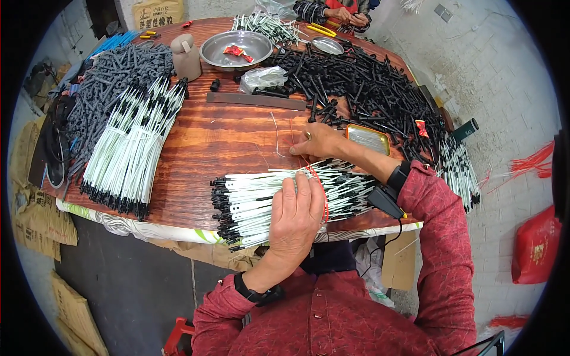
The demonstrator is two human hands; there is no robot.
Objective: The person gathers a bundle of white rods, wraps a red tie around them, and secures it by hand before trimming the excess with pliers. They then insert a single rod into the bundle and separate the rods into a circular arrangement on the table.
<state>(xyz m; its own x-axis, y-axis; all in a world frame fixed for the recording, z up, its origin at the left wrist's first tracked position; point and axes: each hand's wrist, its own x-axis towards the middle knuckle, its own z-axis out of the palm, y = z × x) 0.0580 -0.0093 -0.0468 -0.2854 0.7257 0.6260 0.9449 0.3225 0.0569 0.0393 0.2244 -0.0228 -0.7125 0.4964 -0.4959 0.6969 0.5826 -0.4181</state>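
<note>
A bundle of white rods with black ends lies across the table's near edge. My left hand rests on top of it, fingers together and curved over the rods, gripping it. A red string loops around the bundle beside my left fingers. Just beyond the bundle, my right hand is closed in a pinch by the string's thin end; the fingertips partly hide what they hold. A bent white strip lies on the table by the right fingertips.
A second tied bundle of rods stands at the left beside grey plastic parts. Black plastic parts heap at the right, around a small tray. Farther back are a metal bowl, a beige flask and another person's hands.
</note>
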